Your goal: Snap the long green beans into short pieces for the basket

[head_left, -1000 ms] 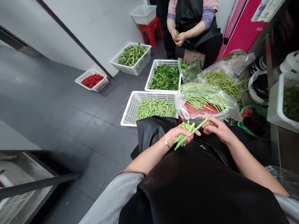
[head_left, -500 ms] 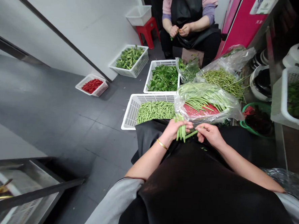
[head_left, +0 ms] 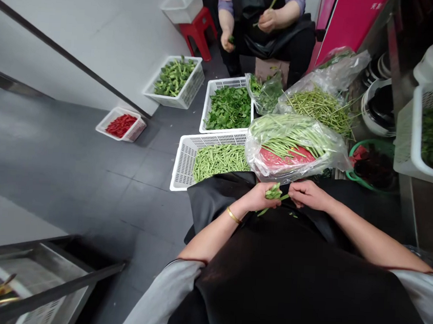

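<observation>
Above the black apron on my lap, my left hand point(head_left: 257, 197) is closed around a small bunch of green beans point(head_left: 273, 191). One bean point(head_left: 284, 197) sticks out of the bunch toward my right hand point(head_left: 306, 193), whose fingers pinch its end. Just beyond my knees lies an open clear plastic bag point(head_left: 336, 157) of long whole green beans point(head_left: 291, 132), with something red under them. To its left, a white slotted basket point(head_left: 181, 167) holds short bean pieces point(head_left: 220, 162). A few green scraps point(head_left: 293, 214) rest on the apron.
Behind stand baskets of leafy greens point(head_left: 230, 109), green stalks point(head_left: 175, 76) and red peppers point(head_left: 121, 125). A co-worker's hand point(head_left: 267, 21) holds a stem across from me. A green basin point(head_left: 355, 178) and metal shelf point(head_left: 408, 208) are at right, a metal rack point(head_left: 84, 291) at lower left.
My left hand has turned, so the bunch now points up between its fingers. My right hand stays close beside it. The co-worker's hands have moved apart. The whole view has shifted slightly.
</observation>
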A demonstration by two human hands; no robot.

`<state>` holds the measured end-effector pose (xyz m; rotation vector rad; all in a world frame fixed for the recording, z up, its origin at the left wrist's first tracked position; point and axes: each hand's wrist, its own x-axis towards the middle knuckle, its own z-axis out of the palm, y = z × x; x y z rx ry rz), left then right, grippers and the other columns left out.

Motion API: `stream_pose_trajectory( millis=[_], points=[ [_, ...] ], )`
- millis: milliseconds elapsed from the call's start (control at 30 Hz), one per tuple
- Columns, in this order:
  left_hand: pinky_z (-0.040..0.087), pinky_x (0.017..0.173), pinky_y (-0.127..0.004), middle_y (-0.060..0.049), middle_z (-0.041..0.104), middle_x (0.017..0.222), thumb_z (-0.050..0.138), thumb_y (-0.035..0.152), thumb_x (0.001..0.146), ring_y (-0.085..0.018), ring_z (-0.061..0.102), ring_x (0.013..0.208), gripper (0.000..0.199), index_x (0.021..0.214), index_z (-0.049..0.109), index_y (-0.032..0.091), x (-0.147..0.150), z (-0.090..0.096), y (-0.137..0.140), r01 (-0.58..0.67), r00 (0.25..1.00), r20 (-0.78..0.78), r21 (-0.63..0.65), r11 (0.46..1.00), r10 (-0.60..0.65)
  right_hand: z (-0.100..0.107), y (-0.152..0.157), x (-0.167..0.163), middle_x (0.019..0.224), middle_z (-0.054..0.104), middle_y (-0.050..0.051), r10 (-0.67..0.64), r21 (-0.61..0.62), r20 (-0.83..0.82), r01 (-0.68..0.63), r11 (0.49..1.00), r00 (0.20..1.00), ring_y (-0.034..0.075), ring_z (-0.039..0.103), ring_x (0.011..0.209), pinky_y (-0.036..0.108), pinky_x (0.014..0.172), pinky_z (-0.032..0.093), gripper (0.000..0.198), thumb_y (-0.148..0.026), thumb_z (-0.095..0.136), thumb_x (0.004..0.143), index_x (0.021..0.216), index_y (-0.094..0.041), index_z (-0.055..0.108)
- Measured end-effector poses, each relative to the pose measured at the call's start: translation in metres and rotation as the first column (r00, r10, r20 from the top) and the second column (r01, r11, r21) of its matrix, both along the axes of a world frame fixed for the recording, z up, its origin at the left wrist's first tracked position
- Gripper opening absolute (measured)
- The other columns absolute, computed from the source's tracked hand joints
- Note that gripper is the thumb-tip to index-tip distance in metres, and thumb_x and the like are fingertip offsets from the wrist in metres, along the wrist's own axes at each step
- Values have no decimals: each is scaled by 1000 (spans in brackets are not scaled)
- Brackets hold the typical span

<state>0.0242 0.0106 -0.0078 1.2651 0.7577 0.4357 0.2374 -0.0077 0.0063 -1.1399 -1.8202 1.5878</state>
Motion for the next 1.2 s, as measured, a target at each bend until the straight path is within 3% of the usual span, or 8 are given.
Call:
stream_pose_trajectory(
  millis=[133, 233, 333, 433, 567, 700, 933, 1200],
  points=[
    [45, 59, -22, -1, 63, 70, 78, 30, 66, -11, 60, 61, 31, 76, 53, 15, 9, -1, 0, -120, 991, 61, 26, 992, 119, -12, -2, -26, 38, 37, -8, -351, -294, -297, 265, 918, 888, 11, 42, 33, 22, 35, 28, 34, -46, 51, 84, 61, -22, 43],
    [46, 57, -23, 0, 63, 66, 79, 31, 62, -12, 59, 56, 34, 77, 52, 15, 15, -8, 3, -314, 937, 102, -163, 935, 333, -18, 9, -34, 42, 44, -6, -446, -100, -163, 435, 895, 880, 10, 44, 37, 22, 40, 33, 31, -41, 52, 83, 60, -22, 45],
    [46, 52, -25, -3, 65, 64, 78, 30, 59, -13, 58, 50, 36, 80, 53, 14, 11, -14, 12, -354, 896, 89, -452, 819, 436, -18, 28, -20, 50, 54, -3, -297, 187, 123, 272, 944, 947, 10, 47, 46, 22, 50, 37, 30, -36, 56, 82, 58, -20, 49],
    [45, 47, -24, -4, 65, 62, 76, 26, 58, -14, 58, 47, 35, 81, 53, 14, 2, -17, 22, -304, 893, 96, -593, 746, 440, -11, 46, -1, 60, 60, -2, -162, 236, 249, 102, 966, 955, 12, 52, 55, 23, 57, 40, 24, -38, 51, 88, 75, -20, 58],
    [45, 44, -22, -4, 65, 60, 74, 24, 57, -14, 58, 45, 34, 82, 54, 13, -5, -20, 31, -212, 917, 136, -631, 746, 375, -2, 63, -1, 77, 63, 2, -37, 332, 330, -80, 940, 943, 14, 57, 68, 25, 65, 40, 23, -38, 47, 92, 98, -20, 61],
    [45, 43, -22, -6, 66, 60, 74, 23, 57, -15, 59, 45, 34, 83, 55, 12, -7, -23, 34, -100, 953, 152, -660, 744, 263, 1, 70, -15, 65, 58, 1, 171, 385, 359, -313, 869, 918, 12, 49, 59, 24, 58, 33, 31, -31, 41, 94, 71, -20, 59],
    [43, 41, -21, -6, 66, 59, 72, 22, 58, -15, 58, 42, 31, 83, 55, 12, -8, -30, 33, 69, 953, 262, -684, 726, 156, 11, 73, -7, 66, 57, 0, 229, 269, 255, -296, 916, 940, 11, 50, 58, 22, 58, 36, 27, -39, 47, 93, 80, -19, 61],
    [42, 39, -21, -6, 65, 59, 74, 27, 58, -15, 57, 41, 34, 84, 56, 13, -7, -29, 35, 139, 928, 347, -662, 737, 136, 33, 66, -10, 64, 60, 1, 309, 298, 345, -415, 860, 886, 12, 50, 55, 25, 54, 32, 37, -39, 45, 96, 69, -21, 62]
  ],
)
